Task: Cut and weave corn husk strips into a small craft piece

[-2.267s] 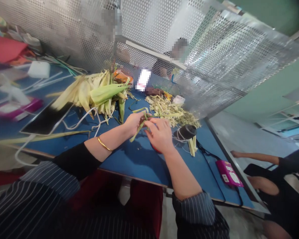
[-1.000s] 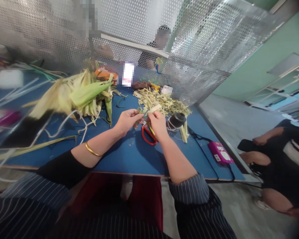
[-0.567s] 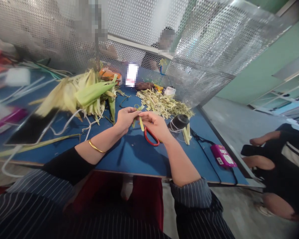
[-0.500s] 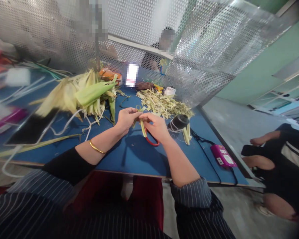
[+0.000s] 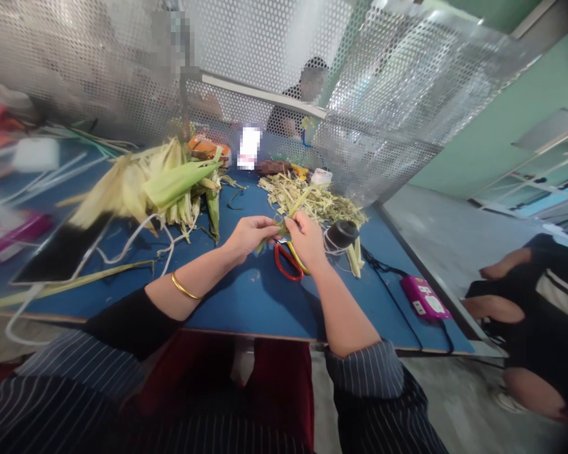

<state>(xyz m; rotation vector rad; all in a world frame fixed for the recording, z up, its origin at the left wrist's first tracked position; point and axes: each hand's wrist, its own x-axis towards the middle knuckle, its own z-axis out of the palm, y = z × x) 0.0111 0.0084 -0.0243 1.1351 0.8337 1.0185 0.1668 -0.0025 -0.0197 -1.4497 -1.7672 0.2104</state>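
Both forearms reach forward over the blue worktop (image 5: 246, 302) and meet near its middle. The left hand (image 5: 247, 234) comes in from 7 o'clock, wrist level, a gold bangle (image 5: 185, 288) on the forearm, thumb and fingers pinched together on a green leaf strip (image 5: 284, 222). The right hand (image 5: 307, 238) comes in from 5 o'clock, its back facing up, its grip likewise clamped on the same strip, so the 2 hands almost touch. The strip sits between the fingertips, just above the worktop, with 1 pale end sticking up toward 12 o'clock.

Directly beneath the right hand lie scissors with red and yellow handles (image 5: 286, 265). At 3 o'clock from the hands stands a black spool (image 5: 341, 234) wound with white thread, with short cut stalks (image 5: 356, 257) beside it. A heap of shredded leaf trimmings (image 5: 312, 200) lies at 12 o'clock, and a pile of corn husks (image 5: 161, 183) at 10 o'clock. A pink device (image 5: 425, 301) lies at 4 o'clock near the worktop's edge.
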